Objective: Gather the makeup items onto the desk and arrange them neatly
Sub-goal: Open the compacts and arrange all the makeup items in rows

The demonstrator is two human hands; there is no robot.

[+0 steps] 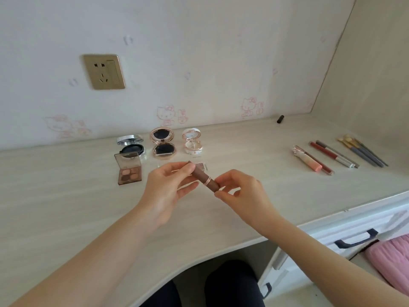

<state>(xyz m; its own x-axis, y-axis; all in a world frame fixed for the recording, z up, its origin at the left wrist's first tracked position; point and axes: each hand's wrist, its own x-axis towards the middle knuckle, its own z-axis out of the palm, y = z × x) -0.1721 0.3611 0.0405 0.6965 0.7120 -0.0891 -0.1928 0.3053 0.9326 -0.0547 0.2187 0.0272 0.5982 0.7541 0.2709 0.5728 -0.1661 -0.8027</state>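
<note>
Holding a brown lipstick tube (202,177) slantwise above the middle of the table (66,196), with the left hand (165,191) curled round its far end and the right hand (245,195) pinching its near end. Just beyond the hands, three open compacts (163,142) in a row, with an open eyeshadow palette (129,168) nearer left. Well apart on the right, lip glosses (309,159) and brushes (363,152) lying side by side on the table.
</note>
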